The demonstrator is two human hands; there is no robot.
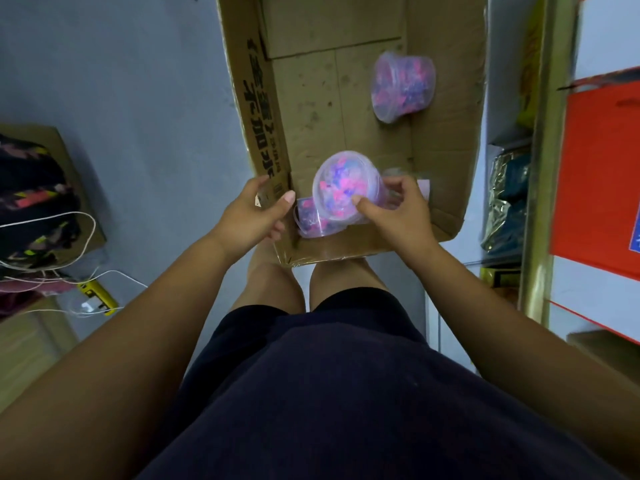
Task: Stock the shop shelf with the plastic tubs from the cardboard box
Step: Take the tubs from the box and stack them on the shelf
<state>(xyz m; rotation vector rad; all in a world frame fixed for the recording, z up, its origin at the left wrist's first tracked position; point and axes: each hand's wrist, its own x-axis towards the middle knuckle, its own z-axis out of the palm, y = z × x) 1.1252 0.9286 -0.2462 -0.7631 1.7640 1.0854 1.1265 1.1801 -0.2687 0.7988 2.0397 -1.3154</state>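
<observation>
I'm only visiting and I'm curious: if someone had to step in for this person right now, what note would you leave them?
Left hand: its grip is on the near left wall of the cardboard box.
Right hand: pinches the held tub, which is over the box's near end.
A second tub lies beneath it in the near left corner. A third tub lies on its side at the far right.
The shelf stands to the right, and no tubs show on it.
Left to do: shelve the held tub, then the other two.
</observation>
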